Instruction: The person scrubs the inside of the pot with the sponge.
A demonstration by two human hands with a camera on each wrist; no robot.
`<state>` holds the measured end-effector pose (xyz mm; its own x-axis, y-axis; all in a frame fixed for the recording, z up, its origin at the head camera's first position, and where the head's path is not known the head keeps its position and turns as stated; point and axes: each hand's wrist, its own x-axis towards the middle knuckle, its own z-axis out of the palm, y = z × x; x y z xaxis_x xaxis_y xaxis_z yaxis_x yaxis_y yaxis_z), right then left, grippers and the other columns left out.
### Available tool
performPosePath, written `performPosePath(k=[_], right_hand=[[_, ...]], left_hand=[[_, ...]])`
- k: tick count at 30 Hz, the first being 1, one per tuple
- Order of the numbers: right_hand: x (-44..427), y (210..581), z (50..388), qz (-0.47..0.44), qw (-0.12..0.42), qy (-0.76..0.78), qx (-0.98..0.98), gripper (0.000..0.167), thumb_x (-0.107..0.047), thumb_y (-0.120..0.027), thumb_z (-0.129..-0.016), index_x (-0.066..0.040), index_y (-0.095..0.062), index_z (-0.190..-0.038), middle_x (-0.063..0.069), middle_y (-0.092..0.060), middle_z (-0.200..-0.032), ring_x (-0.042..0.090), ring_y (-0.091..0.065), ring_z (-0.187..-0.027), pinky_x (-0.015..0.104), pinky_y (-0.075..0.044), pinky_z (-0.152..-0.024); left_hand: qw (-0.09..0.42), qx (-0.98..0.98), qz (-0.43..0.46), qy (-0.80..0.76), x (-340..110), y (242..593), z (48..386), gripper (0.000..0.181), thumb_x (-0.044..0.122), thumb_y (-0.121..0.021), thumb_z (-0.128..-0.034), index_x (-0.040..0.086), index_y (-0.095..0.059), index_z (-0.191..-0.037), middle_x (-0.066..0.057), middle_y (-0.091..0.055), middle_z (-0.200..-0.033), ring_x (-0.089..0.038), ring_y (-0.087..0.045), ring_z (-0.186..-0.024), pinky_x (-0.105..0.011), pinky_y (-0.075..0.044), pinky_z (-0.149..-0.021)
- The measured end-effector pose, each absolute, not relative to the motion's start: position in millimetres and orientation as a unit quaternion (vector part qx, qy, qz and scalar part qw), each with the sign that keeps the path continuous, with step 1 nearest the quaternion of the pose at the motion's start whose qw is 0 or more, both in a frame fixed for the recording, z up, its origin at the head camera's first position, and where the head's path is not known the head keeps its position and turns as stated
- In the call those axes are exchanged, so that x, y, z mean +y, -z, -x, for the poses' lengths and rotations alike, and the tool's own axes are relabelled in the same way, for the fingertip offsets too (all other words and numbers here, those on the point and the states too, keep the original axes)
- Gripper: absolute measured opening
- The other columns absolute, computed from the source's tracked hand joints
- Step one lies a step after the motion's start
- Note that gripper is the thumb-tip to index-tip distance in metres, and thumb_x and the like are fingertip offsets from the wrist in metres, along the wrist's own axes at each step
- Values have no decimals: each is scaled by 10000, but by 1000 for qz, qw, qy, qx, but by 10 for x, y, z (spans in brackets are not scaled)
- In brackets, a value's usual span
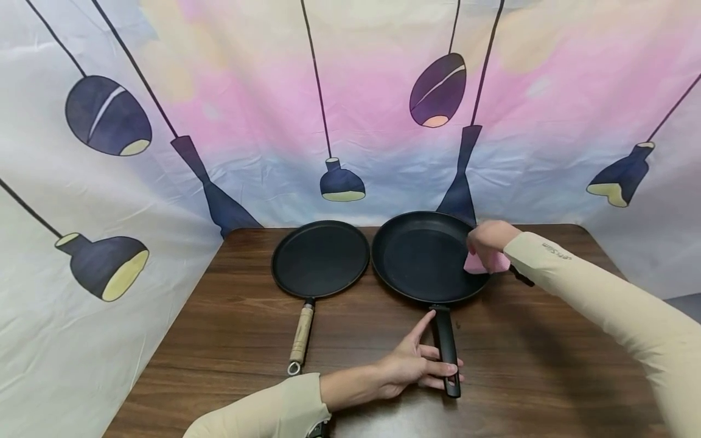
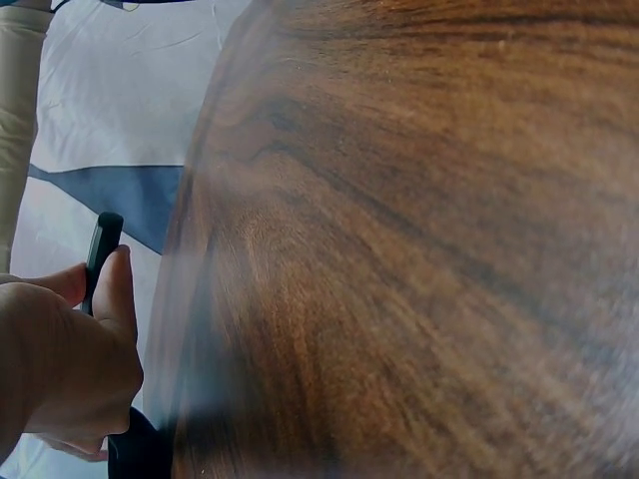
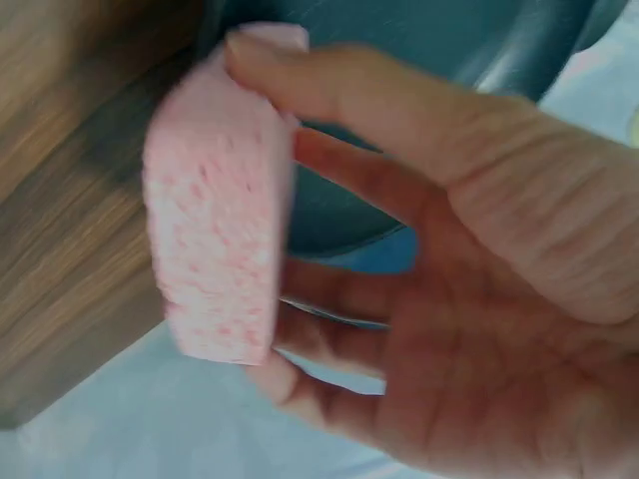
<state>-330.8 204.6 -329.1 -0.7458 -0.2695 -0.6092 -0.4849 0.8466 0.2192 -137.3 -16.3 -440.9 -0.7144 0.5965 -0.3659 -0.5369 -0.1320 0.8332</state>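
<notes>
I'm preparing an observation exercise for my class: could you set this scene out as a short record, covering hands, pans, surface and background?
Left hand: grips the black handle
Right hand: holds a pink sponge at the deeper pan
Other pan: flat pan, wooden handle
Surface: wood-grain table
Background: cloth printed with hanging lamps

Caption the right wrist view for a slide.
Right hand holding a pink sponge, with part of a dark pan and a wooden table behind.
</notes>
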Motion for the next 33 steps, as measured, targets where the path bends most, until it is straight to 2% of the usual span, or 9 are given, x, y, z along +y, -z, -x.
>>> performPosePath(k=[6,10,13,17,20,24,27,30,33], right_hand=[[1946,3270,3343,176,451,-103,869,498,-368,-808,-804,-222,-702,-1268,43,-652,-1210,227,-600,-1043,431,-568,-956],[1925,3364,3406,169,545,10,822,438,-372,-734,-884,-258,-687,-1304,-5,-651,-1173,162,-604,-992,343,-570,-882],[1888,3499,3475,197,597,99,771,463,-356,-632,-966,-194,-615,-1399,5,-631,-1255,125,-592,-1022,283,-556,-851],[1734,3673,3583,235,606,190,736,581,-366,-534,-1014,-104,-456,-1526,79,-564,-1391,158,-577,-1128,282,-559,-853],[1572,3770,3682,250,577,235,741,649,-373,-506,-1029,-78,-349,-1586,144,-484,-1505,201,-550,-1224,303,-549,-911],[1402,3884,3818,269,498,277,777,640,-341,-550,-1040,-115,-340,-1600,150,-472,-1499,201,-536,-1202,322,-535,-965],[1339,3971,3890,282,399,296,821,634,-311,-638,-1013,-133,-401,-1573,149,-583,-1338,179,-578,-1053,314,-554,-892],[1311,4039,3927,293,270,289,871,653,-280,-716,-966,-93,-451,-1534,192,-658,-1166,194,-607,-924,292,-526,-788],[1291,4086,3945,293,149,246,912,662,-264,-778,-912,-70,-509,-1485,232,-653,-1144,259,-597,-918,337,-491,-776]], left_hand=[[373,546,-29,-749,-175,4406,1378,1041,-146,-662,-907,325,-102,-1647,-273,-722,-1173,-445,-703,-1112,-463,-624,-878],[374,549,-24,-747,-178,4404,1375,1045,-161,-655,-904,316,-100,-1649,-283,-719,-1173,-453,-701,-1109,-480,-620,-883],[376,549,-21,-746,-172,4409,1366,1045,-168,-653,-901,314,-104,-1649,-287,-717,-1172,-453,-704,-1100,-483,-619,-884],[375,549,-18,-747,-166,4410,1357,1036,-162,-652,-905,320,-113,-1647,-281,-722,-1165,-455,-703,-1101,-479,-620,-883],[378,545,-18,-748,-165,4403,1364,1024,-154,-651,-911,325,-121,-1644,-270,-727,-1160,-448,-703,-1104,-479,-617,-892],[382,540,-24,-749,-161,4404,1372,1008,-141,-650,-919,328,-127,-1641,-258,-729,-1163,-432,-710,-1100,-470,-616,-897],[383,541,-29,-748,-160,4415,1371,1007,-131,-658,-920,333,-127,-1639,-251,-731,-1168,-435,-707,-1105,-442,-624,-881],[383,542,-27,-748,-167,4426,1369,1018,-129,-668,-914,336,-124,-1639,-240,-734,-1169,-448,-698,-1116,-423,-631,-861],[381,543,-23,-748,-180,4433,1371,1028,-134,-673,-908,336,-126,-1639,-236,-735,-1168,-457,-693,-1119,-422,-635,-850]])
